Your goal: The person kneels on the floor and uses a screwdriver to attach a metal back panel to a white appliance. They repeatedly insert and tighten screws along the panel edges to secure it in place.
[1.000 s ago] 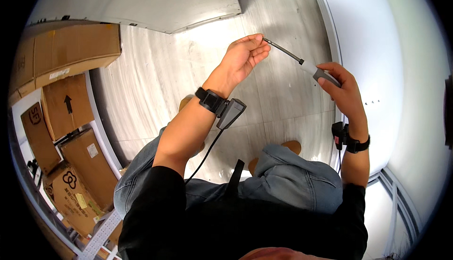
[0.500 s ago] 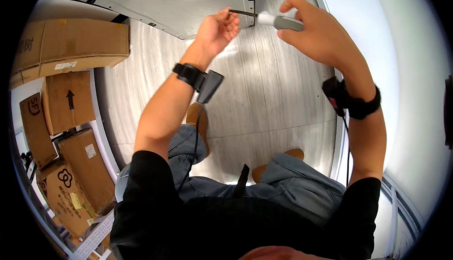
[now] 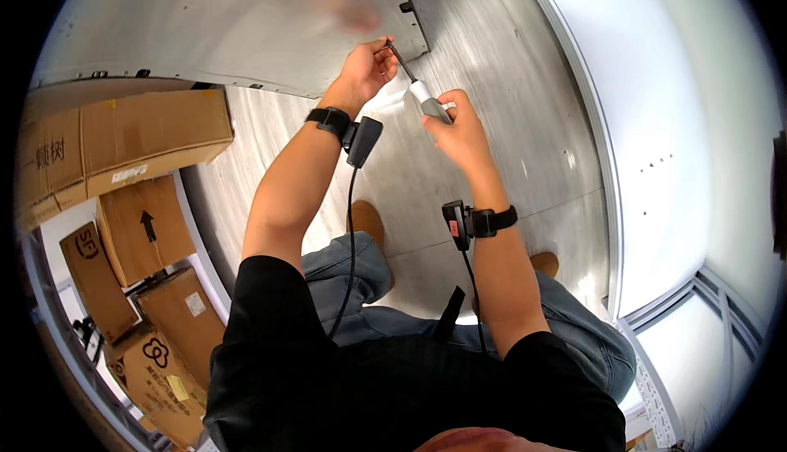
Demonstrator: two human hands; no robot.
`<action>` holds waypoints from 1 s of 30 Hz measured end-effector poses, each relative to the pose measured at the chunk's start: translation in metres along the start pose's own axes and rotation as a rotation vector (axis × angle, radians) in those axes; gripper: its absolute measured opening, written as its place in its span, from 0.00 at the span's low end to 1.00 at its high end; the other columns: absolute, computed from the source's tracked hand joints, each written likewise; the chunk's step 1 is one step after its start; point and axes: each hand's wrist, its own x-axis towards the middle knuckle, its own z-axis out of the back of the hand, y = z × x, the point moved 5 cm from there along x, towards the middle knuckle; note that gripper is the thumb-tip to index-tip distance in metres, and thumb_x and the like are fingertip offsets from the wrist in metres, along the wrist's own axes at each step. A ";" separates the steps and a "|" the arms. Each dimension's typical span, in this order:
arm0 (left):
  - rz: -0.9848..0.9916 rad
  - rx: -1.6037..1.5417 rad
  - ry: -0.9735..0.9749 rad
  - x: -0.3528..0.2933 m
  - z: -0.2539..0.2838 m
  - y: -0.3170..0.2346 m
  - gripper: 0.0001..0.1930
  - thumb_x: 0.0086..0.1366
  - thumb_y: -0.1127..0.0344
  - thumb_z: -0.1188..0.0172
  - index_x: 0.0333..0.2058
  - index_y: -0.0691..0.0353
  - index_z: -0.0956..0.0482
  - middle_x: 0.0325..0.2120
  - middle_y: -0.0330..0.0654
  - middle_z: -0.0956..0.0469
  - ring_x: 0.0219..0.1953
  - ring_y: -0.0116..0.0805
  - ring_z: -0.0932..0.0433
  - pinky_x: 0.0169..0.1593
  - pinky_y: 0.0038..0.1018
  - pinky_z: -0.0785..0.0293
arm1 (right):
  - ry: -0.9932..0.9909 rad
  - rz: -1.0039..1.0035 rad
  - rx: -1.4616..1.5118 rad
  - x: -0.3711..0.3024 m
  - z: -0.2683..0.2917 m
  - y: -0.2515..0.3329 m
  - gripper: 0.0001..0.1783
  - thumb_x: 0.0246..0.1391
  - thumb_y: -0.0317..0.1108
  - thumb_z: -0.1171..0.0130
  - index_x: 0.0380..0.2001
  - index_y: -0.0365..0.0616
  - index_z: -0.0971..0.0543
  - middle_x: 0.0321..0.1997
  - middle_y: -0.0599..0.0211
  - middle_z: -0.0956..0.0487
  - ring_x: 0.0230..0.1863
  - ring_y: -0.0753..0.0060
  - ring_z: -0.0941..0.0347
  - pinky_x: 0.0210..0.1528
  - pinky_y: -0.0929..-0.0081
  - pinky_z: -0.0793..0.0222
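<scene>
My right hand is wrapped round the grey handle of a screwdriver with a white collar and a dark shaft. The shaft slants up and left to my left hand, whose thumb and forefinger pinch at its tip. Whether a small part sits there too, I cannot make out. Beyond my left hand is a large pale metal panel with holes and black fittings along its edges. Each wrist wears a black strap with a small cabled device.
Cardboard boxes lie stacked at the left, several on a metal rack. A white wall or panel with a grey frame stands at the right. Wood-patterned floor lies below, and my shoes rest on it.
My right hand has come left and nearer to me, and the screwdriver now tilts steeply instead of lying almost level. My left hand keeps its pinch at the tip. The view has shifted.
</scene>
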 end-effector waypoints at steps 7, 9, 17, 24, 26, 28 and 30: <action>-0.035 0.059 -0.068 0.023 -0.030 0.024 0.09 0.69 0.64 0.53 0.37 0.61 0.26 0.29 0.36 0.27 0.31 0.30 0.25 0.39 0.26 0.26 | -0.071 -0.127 0.260 0.005 0.002 -0.031 0.20 0.49 0.35 0.42 0.44 0.43 0.34 0.30 0.61 0.26 0.25 0.70 0.28 0.26 0.72 0.34; -0.033 0.055 -0.074 0.028 -0.034 0.024 0.09 0.69 0.63 0.53 0.38 0.61 0.26 0.29 0.36 0.27 0.32 0.30 0.25 0.38 0.25 0.26 | -0.084 -0.129 0.278 0.007 0.002 -0.032 0.20 0.49 0.36 0.43 0.44 0.43 0.35 0.31 0.61 0.26 0.25 0.71 0.28 0.25 0.73 0.34; -0.075 0.033 -0.068 0.038 -0.036 0.022 0.09 0.68 0.62 0.51 0.37 0.60 0.25 0.26 0.35 0.26 0.27 0.25 0.25 0.30 0.21 0.28 | -0.092 -0.139 0.315 0.014 -0.006 -0.032 0.21 0.51 0.35 0.44 0.46 0.41 0.36 0.34 0.59 0.26 0.27 0.69 0.27 0.28 0.71 0.31; -0.065 0.004 -0.011 0.046 -0.034 0.021 0.09 0.68 0.64 0.51 0.37 0.61 0.24 0.26 0.35 0.25 0.27 0.25 0.25 0.30 0.20 0.28 | -0.115 -0.110 0.318 0.015 -0.006 -0.033 0.20 0.51 0.33 0.43 0.45 0.42 0.37 0.32 0.60 0.27 0.25 0.72 0.29 0.26 0.73 0.34; -0.068 0.014 -0.001 0.047 -0.033 0.021 0.09 0.68 0.64 0.51 0.37 0.61 0.24 0.26 0.35 0.25 0.27 0.25 0.25 0.30 0.20 0.28 | -0.142 -0.070 0.310 0.016 -0.008 -0.034 0.20 0.51 0.33 0.42 0.45 0.43 0.36 0.30 0.65 0.27 0.22 0.77 0.31 0.20 0.78 0.38; -0.069 0.021 0.003 0.049 -0.033 0.021 0.09 0.68 0.64 0.51 0.37 0.61 0.24 0.26 0.35 0.24 0.27 0.25 0.25 0.29 0.20 0.28 | -0.143 -0.084 0.317 0.017 -0.009 -0.035 0.20 0.52 0.32 0.42 0.45 0.43 0.37 0.30 0.65 0.27 0.22 0.77 0.31 0.20 0.78 0.38; -0.064 0.006 -0.004 0.050 -0.033 0.022 0.09 0.68 0.64 0.50 0.37 0.61 0.24 0.26 0.35 0.24 0.26 0.25 0.25 0.29 0.20 0.28 | -0.138 -0.103 0.318 0.017 -0.010 -0.034 0.19 0.52 0.32 0.43 0.45 0.42 0.37 0.31 0.63 0.27 0.23 0.75 0.30 0.23 0.75 0.36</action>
